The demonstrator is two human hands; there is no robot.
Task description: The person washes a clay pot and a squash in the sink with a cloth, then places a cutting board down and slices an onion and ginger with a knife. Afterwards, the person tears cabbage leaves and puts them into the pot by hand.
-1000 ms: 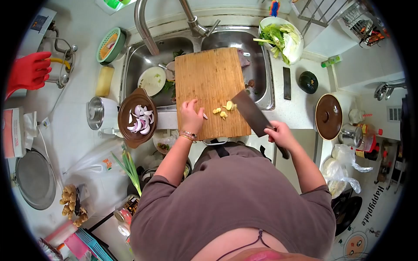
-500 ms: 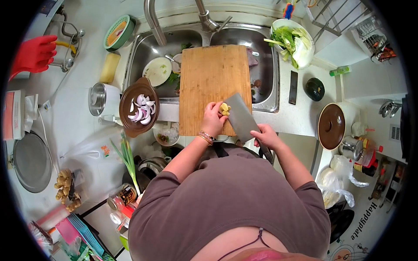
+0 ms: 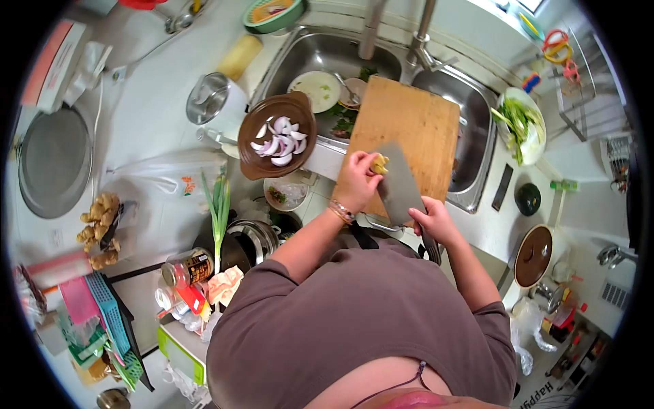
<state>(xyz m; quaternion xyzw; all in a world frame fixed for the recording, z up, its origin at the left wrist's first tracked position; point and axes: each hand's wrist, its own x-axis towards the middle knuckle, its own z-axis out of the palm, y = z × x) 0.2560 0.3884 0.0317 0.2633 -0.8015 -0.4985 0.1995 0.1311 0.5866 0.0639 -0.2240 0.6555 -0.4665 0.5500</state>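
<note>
My right hand [image 3: 437, 220] is wrapped round the handle of a cleaver [image 3: 402, 187], whose broad blade slants up and left above the front of a wooden cutting board [image 3: 409, 112]. My left hand [image 3: 360, 183] is closed, its fingertips holding pale yellow ginger pieces [image 3: 379, 164] against the blade's left side. Whether some pieces rest on the blade itself is hard to tell. Left of the board, a brown clay pot [image 3: 246, 161] holds cut purple onion wedges [image 3: 283, 142].
The board lies across a double sink [image 3: 480, 163] with a plate [image 3: 315, 91] in its left basin. A bowl of leafy greens [image 3: 523, 129] stands at right, near a dark green squash [image 3: 528, 199] and a brown lid [image 3: 533, 255]. Spring onions [image 3: 218, 208] and ginger root [image 3: 99, 221] are at left.
The head view has turned, so the board and sink appear farther right and tilted. Both hands still hold the cleaver and ginger over the board's front part.
</note>
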